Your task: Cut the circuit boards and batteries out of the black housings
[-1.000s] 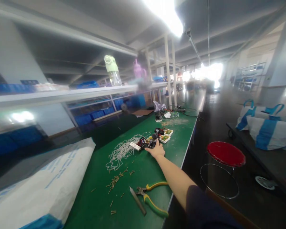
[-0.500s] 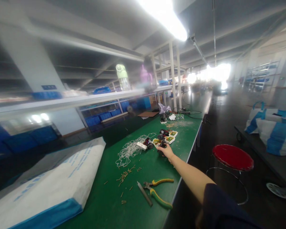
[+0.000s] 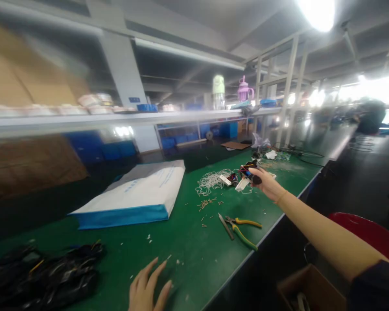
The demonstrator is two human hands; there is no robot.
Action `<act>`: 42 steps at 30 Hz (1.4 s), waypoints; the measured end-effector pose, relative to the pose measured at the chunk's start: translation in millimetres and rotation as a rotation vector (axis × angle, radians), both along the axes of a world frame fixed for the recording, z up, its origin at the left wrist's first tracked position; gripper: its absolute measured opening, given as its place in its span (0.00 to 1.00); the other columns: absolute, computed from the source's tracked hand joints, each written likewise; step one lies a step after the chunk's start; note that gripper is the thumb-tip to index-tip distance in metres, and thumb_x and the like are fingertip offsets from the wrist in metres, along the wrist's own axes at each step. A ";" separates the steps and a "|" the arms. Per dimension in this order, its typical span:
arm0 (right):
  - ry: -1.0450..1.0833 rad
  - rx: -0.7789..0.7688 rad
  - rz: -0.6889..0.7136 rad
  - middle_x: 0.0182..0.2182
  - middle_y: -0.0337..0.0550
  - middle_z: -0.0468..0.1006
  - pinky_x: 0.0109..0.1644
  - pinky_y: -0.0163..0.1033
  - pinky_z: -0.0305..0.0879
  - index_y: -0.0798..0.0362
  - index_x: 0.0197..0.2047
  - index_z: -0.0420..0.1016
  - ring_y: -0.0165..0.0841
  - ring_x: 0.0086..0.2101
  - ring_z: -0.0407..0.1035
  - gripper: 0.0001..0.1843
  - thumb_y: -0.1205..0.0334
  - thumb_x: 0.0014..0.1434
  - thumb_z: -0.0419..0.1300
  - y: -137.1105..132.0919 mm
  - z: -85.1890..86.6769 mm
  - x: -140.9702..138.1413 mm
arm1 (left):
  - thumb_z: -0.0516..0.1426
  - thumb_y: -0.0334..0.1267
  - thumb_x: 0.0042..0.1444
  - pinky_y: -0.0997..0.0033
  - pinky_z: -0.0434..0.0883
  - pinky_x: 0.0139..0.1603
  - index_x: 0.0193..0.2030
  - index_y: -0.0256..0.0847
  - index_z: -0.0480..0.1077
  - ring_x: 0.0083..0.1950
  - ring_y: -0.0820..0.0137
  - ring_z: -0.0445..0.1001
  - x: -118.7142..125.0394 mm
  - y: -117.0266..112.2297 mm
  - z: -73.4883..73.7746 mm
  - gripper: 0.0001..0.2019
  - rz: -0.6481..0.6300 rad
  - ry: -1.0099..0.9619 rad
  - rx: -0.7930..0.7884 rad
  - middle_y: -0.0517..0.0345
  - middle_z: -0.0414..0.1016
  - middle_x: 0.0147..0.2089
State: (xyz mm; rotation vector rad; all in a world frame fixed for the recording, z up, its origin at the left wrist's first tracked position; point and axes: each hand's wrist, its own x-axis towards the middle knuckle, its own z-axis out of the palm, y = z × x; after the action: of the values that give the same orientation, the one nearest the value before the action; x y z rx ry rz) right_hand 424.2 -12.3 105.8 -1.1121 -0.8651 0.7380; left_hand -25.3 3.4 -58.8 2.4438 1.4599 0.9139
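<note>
My right hand [image 3: 266, 181] reaches across the green table and is closed on a black cylindrical part with wires [image 3: 254, 178]. A white plastic piece [image 3: 242, 185] sits just beneath it; whether the two are joined I cannot tell. My left hand [image 3: 147, 287] is low in the picture, fingers spread, holding nothing, over bare tabletop. Left of the right hand are a tangle of white cord [image 3: 210, 181] and a white block [image 3: 225, 180] beside dark wired parts. Nearer are small brass-coloured pins [image 3: 205, 204], a pen-like tool [image 3: 226, 226] and yellow-green-handled pliers [image 3: 244, 233].
A white and blue bag [image 3: 139, 190] lies on the table's far side. Black wired parts [image 3: 45, 276] are piled at lower left. A shelf [image 3: 181, 115] carries a green bottle [image 3: 218, 91] and a purple jug [image 3: 244, 90]. A red stool [image 3: 366, 235] stands at right.
The view has swung left, bringing my left hand and the black pile into sight. My right hand has lifted the black part slightly from among the white trays.
</note>
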 end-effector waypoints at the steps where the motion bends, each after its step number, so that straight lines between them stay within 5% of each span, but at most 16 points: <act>1: -0.004 0.001 0.054 0.35 0.42 0.75 0.24 0.30 0.67 0.52 0.44 0.71 0.29 0.29 0.68 0.20 0.52 0.51 0.65 -3.9 5.5 -14.0 | 0.49 0.46 0.59 0.47 0.58 0.63 0.56 0.49 0.66 0.64 0.58 0.58 0.5 -3.1 6.1 0.19 -0.007 -0.005 -0.013 0.54 0.62 0.62; 7: 0.018 -0.004 0.373 0.35 0.42 0.75 0.26 0.31 0.68 0.52 0.45 0.72 0.29 0.29 0.68 0.18 0.54 0.52 0.64 -16.2 22.2 -109.7 | 0.52 0.47 0.59 0.49 0.56 0.65 0.61 0.51 0.59 0.67 0.60 0.52 23.3 -31.7 86.1 0.23 -0.110 -0.115 -0.064 0.53 0.55 0.66; 10: 0.006 -0.022 0.542 0.37 0.42 0.74 0.26 0.32 0.68 0.52 0.46 0.73 0.30 0.30 0.68 0.19 0.55 0.51 0.64 -22.6 19.6 -154.8 | 0.59 0.52 0.50 0.48 0.53 0.66 0.66 0.51 0.49 0.69 0.58 0.46 38.4 -41.9 126.1 0.38 -0.093 -0.165 -0.023 0.52 0.46 0.69; 13: -0.009 -0.034 0.713 0.37 0.44 0.74 0.26 0.33 0.68 0.52 0.48 0.71 0.32 0.30 0.68 0.24 0.54 0.48 0.66 -32.0 10.2 -187.3 | 0.67 0.52 0.37 0.46 0.52 0.66 0.66 0.50 0.48 0.68 0.52 0.48 44.2 -45.0 142.2 0.50 -0.107 -0.140 -0.004 0.51 0.47 0.69; 16: -0.042 -0.061 0.816 0.39 0.45 0.74 0.29 0.35 0.68 0.52 0.51 0.68 0.33 0.31 0.68 0.29 0.54 0.46 0.67 -39.7 -1.6 -201.5 | 0.62 0.39 0.47 0.56 0.63 0.60 0.58 0.51 0.61 0.56 0.62 0.67 37.0 -45.8 133.5 0.30 -0.112 -0.107 -0.080 0.58 0.68 0.57; 18: -0.091 -0.062 0.833 0.41 0.46 0.74 0.35 0.35 0.68 0.53 0.53 0.67 0.35 0.36 0.69 0.32 0.54 0.46 0.68 -41.8 -9.3 -201.5 | 0.57 0.31 0.50 0.66 0.68 0.52 0.52 0.51 0.66 0.49 0.68 0.71 27.3 -46.5 123.5 0.21 -0.104 -0.074 -0.119 0.63 0.72 0.50; 24: -0.410 -0.065 0.712 0.49 0.46 0.71 0.47 0.41 0.67 0.48 0.59 0.57 0.41 0.46 0.68 0.42 0.57 0.43 0.71 -40.7 -34.0 -179.0 | 0.55 0.27 0.50 0.68 0.65 0.52 0.53 0.52 0.66 0.51 0.67 0.67 2.6 -44.0 121.6 0.24 -0.085 0.121 0.016 0.66 0.71 0.53; 30: -0.946 0.003 0.293 0.55 0.48 0.61 0.53 0.44 0.63 0.48 0.55 0.63 0.43 0.51 0.63 0.41 0.59 0.36 0.71 -35.4 -74.7 -164.0 | 0.51 0.29 0.57 0.63 0.65 0.42 0.52 0.50 0.67 0.45 0.64 0.66 2.2 -43.7 118.7 0.18 -0.129 0.435 0.101 0.60 0.72 0.49; 37: -1.087 -0.003 0.431 0.52 0.47 0.64 0.61 0.46 0.55 0.49 0.56 0.62 0.42 0.54 0.60 0.40 0.56 0.39 0.69 -20.9 -124.4 -163.9 | 0.50 0.26 0.56 0.63 0.63 0.36 0.45 0.45 0.70 0.42 0.60 0.66 9.1 -40.4 86.6 0.15 -0.158 0.672 0.028 0.53 0.72 0.38; 42: -1.159 -0.067 0.469 0.54 0.50 0.66 0.60 0.50 0.56 0.49 0.63 0.55 0.43 0.54 0.61 0.45 0.49 0.45 0.67 -20.1 -129.1 -153.1 | 0.53 0.29 0.55 0.64 0.64 0.34 0.54 0.43 0.66 0.43 0.59 0.67 22.5 -55.2 82.2 0.19 -0.154 0.700 -0.039 0.51 0.71 0.43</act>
State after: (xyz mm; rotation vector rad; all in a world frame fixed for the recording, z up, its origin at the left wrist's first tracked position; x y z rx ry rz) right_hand 271.1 -32.4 -23.4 -1.4055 -2.1402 0.4415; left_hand -2.8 -51.8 23.4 2.9440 1.3897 -0.0288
